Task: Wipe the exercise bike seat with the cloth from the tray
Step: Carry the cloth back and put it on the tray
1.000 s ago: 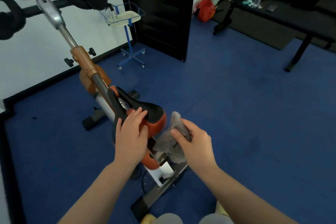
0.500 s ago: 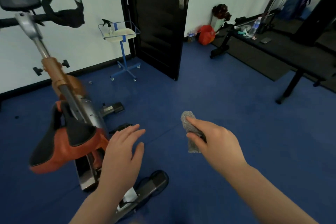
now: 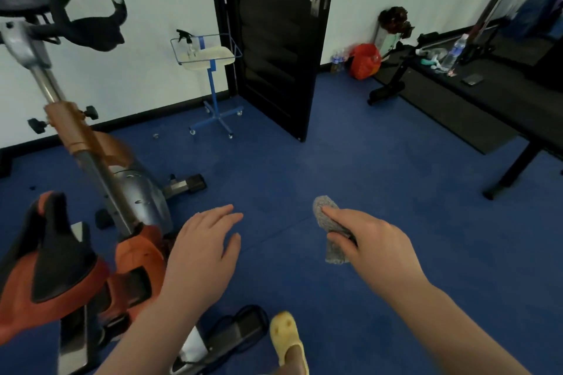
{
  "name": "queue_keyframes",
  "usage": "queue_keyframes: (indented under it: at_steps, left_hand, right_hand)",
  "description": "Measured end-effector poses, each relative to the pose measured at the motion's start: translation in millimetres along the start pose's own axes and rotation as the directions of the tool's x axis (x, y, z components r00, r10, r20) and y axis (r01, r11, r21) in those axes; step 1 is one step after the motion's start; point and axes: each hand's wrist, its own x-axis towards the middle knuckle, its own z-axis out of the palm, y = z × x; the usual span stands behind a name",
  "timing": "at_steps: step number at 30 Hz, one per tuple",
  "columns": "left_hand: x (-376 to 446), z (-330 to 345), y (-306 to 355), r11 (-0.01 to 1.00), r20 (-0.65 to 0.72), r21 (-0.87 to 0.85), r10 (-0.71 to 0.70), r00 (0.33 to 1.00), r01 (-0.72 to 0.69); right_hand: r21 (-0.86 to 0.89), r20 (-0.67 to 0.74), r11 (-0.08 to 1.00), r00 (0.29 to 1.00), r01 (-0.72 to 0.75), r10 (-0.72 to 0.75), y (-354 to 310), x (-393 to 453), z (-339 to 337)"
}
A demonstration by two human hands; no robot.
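The exercise bike seat (image 3: 51,268), black on top with orange sides, sits at the lower left of the head view. My left hand (image 3: 202,250) hovers to the right of it with fingers straight, touching nothing. My right hand (image 3: 370,240) grips a bunched grey cloth (image 3: 329,222) in mid-air over the blue floor, well right of the seat. The tray (image 3: 210,56) stands on a blue wheeled stand by the far wall, with a spray bottle (image 3: 189,42) on it.
The bike's post, handlebars (image 3: 91,30) and console rise at the left. A black door (image 3: 274,39) stands ajar behind the tray stand. A black bench (image 3: 487,103) with bottles runs along the right. My yellow shoe (image 3: 285,335) is at the bottom.
My left hand has come off the seat and my right hand has drawn the cloth away from it. The view has swung right, so the seat now lies at the lower left.
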Motion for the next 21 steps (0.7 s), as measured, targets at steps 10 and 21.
queue_keyframes:
  at_steps: [10, 21]
  left_hand:
    - [126, 23, 29, 0.997, 0.012, 0.079, 0.009, 1.000, -0.010]
    - [235, 30, 40, 0.990, -0.025, 0.110, -0.084, 0.996, 0.087]
  right_hand:
    - [-0.040, 0.086, 0.992, 0.989, 0.122, -0.119, 28, 141, -29]
    - [-0.067, 0.107, 0.971, 0.969, 0.228, -0.220, 50, 280, -42]
